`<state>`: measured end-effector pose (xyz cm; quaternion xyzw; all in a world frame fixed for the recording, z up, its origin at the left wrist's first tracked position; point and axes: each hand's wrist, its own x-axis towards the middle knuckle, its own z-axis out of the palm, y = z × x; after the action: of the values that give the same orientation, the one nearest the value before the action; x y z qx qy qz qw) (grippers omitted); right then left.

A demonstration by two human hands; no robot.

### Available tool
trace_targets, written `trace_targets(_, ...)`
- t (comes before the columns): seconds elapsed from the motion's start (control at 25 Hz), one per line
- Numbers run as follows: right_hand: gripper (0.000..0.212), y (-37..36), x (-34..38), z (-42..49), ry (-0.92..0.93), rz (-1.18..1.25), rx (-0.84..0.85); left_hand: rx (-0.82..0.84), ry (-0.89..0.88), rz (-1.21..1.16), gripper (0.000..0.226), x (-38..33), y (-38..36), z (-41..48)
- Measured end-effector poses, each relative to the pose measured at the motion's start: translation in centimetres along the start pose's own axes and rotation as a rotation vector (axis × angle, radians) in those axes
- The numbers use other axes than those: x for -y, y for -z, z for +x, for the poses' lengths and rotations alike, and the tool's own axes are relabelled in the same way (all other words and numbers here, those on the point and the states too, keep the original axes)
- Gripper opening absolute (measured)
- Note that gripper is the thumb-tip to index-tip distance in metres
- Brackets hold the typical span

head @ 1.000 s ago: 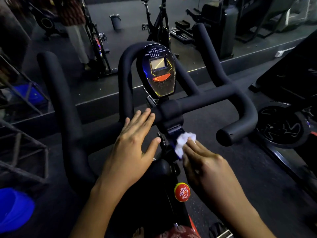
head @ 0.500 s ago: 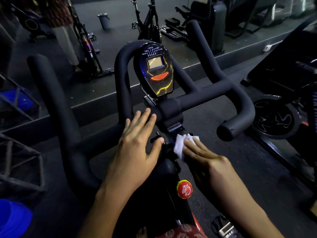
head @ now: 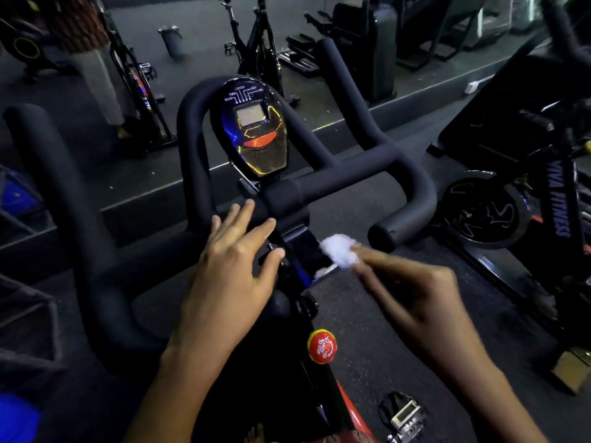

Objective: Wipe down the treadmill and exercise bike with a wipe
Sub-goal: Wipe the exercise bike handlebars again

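Observation:
The exercise bike's black handlebar fills the middle of the view, with an oval console mounted above its centre clamp. My left hand lies flat with spread fingers on the stem just left of the clamp. My right hand, blurred by motion, pinches a crumpled white wipe in its fingertips beside the right face of the stem, under the clamp. A red and yellow stop knob sticks out of the frame lower down.
A second bike with a flywheel stands close on the right. A pedal shows at the bottom. A mirror wall ahead reflects more bikes and a standing person's legs. Blue objects lie at the left.
My right hand has slid the wipe rightward and slightly away along the stem, now blurred. My left hand stays on the stem. The view has shifted a little.

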<state>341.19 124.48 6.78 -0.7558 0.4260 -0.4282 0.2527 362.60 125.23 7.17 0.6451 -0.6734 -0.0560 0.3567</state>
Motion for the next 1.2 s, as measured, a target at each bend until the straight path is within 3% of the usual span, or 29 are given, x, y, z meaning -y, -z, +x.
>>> trace_targets(0.12,0.031,3.6,-1.8,0.8,0.127,-0.131,-0.232,-0.057,-0.072,-0.087,0.043,-4.2,-1.9,0.2)
trace_targets(0.24,0.036,1.5,-4.5,2.7,0.231,-0.271,-0.129,-0.066,-0.129,-0.19,0.038,-7.5,-5.0,0.7)
trace_targets(0.36,0.043,0.9,-8.5,4.0,0.417,-0.366,-0.025,-0.102,-0.07,-0.241,0.03,-8.2,-6.4,1.1)
trace_targets(0.44,0.049,3.4,-10.9,5.9,0.329,-0.277,-0.039,-0.131,-0.017,-0.233,0.029,-8.3,-6.4,1.2)
trace_targets(0.6,0.031,1.8,-9.5,5.9,0.334,-0.179,-0.132,-0.14,0.09,-0.337,0.034,-8.2,-6.9,1.4)
trace_targets(0.68,0.03,-0.8,-8.3,4.1,0.532,-0.264,-0.162,-0.141,0.154,-0.409,0.032,-8.4,-7.5,1.5)
trace_targets(0.8,0.032,0.1,-12.6,5.2,0.78,-0.366,-0.195,-0.144,0.192,-0.435,0.03,-9.1,-8.3,1.7)
trace_targets(0.84,0.036,1.0,-14.4,6.2,0.737,-0.321,-0.224,-0.142,0.186,-0.433,0.03,-9.5,-8.5,1.9)
trace_targets(0.92,0.043,3.1,-16.6,8.4,0.484,-0.121,-0.277,-0.149,0.142,-0.383,0.033,-10.2,-8.9,2.1)
trace_targets(1.0,0.04,3.8,-16.3,9.6,0.334,0.041,-0.236,-0.151,0.086,-0.315,0.038,-10.7,-9.2,2.4)
trace_targets(1.08,0.038,3.0,-14.6,8.5,0.335,0.022,-0.206,-0.151,0.057,-0.266,0.04,-11.1,-9.5,2.8)
trace_targets(1.2,0.047,1.9,-14.1,6.1,0.503,-0.056,-0.191,-0.151,0.068,-0.266,0.04,-11.3,-9.8,3.4)
